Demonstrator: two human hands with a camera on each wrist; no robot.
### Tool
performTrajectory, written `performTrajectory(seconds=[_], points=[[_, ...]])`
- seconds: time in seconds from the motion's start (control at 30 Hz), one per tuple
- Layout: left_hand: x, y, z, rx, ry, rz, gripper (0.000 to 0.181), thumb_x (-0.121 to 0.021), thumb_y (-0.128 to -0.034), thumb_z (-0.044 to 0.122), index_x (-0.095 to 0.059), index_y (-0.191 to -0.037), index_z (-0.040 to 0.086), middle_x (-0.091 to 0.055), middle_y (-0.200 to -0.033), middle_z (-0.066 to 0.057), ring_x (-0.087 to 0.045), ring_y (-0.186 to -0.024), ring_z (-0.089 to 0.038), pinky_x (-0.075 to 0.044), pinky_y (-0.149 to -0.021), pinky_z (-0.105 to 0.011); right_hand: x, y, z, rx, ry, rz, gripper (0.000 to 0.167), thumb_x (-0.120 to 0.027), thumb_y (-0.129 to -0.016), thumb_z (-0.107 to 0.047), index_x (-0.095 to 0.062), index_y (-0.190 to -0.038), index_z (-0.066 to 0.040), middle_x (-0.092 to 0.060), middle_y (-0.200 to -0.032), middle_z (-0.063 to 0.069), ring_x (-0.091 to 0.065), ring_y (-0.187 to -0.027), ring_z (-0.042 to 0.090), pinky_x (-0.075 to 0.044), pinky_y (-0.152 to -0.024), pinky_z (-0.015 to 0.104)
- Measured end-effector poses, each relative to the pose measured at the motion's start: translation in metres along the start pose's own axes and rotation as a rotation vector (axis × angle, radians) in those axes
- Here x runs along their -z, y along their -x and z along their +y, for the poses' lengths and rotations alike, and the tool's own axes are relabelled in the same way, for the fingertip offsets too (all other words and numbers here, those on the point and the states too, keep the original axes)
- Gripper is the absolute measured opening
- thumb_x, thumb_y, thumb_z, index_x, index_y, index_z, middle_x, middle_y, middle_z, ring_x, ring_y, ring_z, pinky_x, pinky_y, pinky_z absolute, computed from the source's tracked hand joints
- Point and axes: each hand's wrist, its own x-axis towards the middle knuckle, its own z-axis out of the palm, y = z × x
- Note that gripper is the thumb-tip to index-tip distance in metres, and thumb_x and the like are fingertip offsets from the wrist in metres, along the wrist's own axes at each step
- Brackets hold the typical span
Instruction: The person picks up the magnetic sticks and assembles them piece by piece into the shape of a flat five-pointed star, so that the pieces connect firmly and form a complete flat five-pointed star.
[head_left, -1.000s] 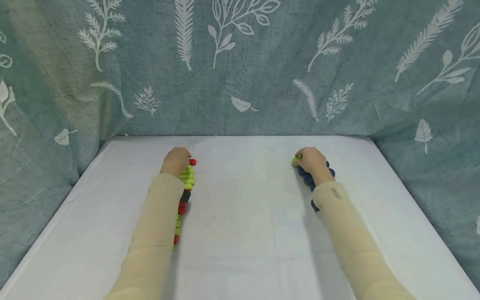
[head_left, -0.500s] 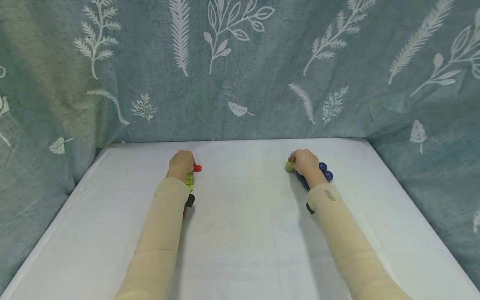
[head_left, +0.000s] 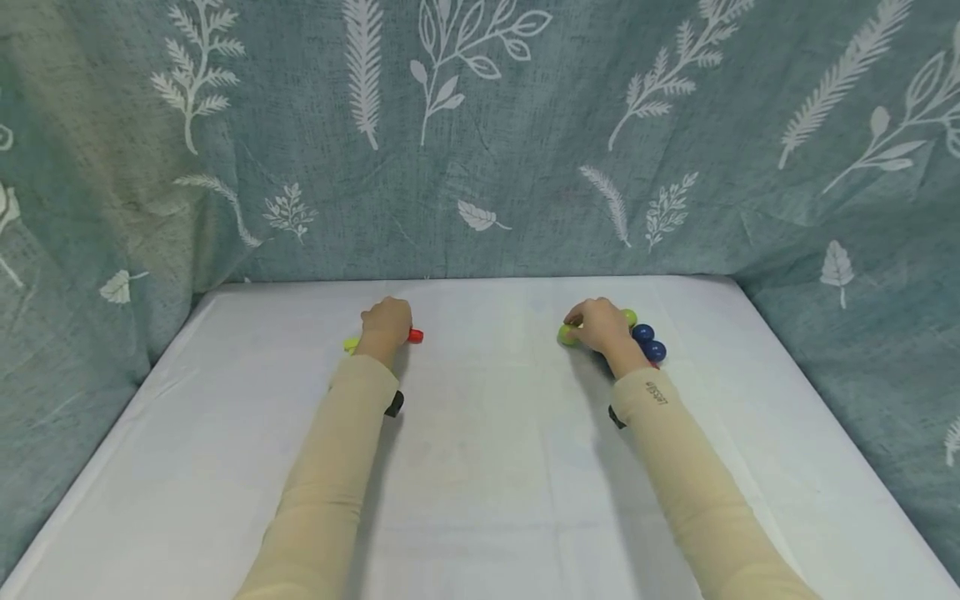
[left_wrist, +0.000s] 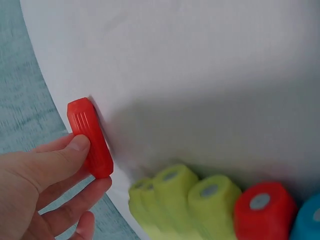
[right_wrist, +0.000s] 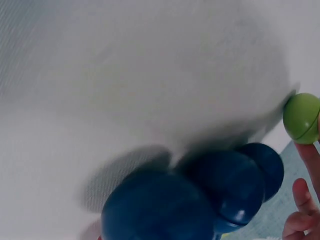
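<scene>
A leaf-patterned curtain (head_left: 480, 179) hangs behind a white-covered tabletop (head_left: 480, 475). Toward its far edge, the left hand's grip (head_left: 386, 321) pinches a ridged red bar (left_wrist: 91, 137), left of middle, with yellow-green bars (left_wrist: 176, 192) nearby (grey discs (left_wrist: 210, 191) at their ends); right of middle, the right hand's grip (head_left: 600, 323) is curled on a green ball (right_wrist: 301, 117), near but apart from dark blue balls (right_wrist: 227, 185)

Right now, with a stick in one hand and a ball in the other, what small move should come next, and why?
Probably bring the left hand and right hand toward each other: the left pinches a red stick, the right holds a green ball, and white cloth separates them.
</scene>
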Motion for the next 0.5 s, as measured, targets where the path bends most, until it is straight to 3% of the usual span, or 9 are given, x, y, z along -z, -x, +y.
performTrajectory(seconds=[0.27, 0.5], points=[[-0.002, 0.006, 0.016, -0.072, -0.025, -0.024, 0.016, -0.054, -0.0870, 0.000, -0.066, -0.098, -0.002, -0.064, -0.095, -0.016, -0.057, -0.079, -0.026, -0.048, -0.078, -0.040, -0.003, 0.002, -0.011, 0.036, -0.135, -0.057, 0.029, -0.070, -0.081, -0.020, -0.068, -0.106, -0.005, -0.066, -0.105, 0.010, -0.055, -0.105, 0.028, -0.041, -0.090, 0.040], [-0.005, 0.012, 0.029, -0.156, -0.028, -0.031, 0.018, -0.057, -0.0837, -0.004, -0.068, -0.098, -0.001, -0.065, -0.092, -0.013, -0.056, -0.077, -0.022, -0.049, -0.075, -0.033, -0.009, 0.004, -0.019, 0.040, -0.220, -0.104, 0.027, -0.068, -0.083, -0.019, -0.067, -0.107, -0.005, -0.065, -0.106, 0.011, -0.053, -0.108, 0.027, -0.038, -0.095, 0.040]])
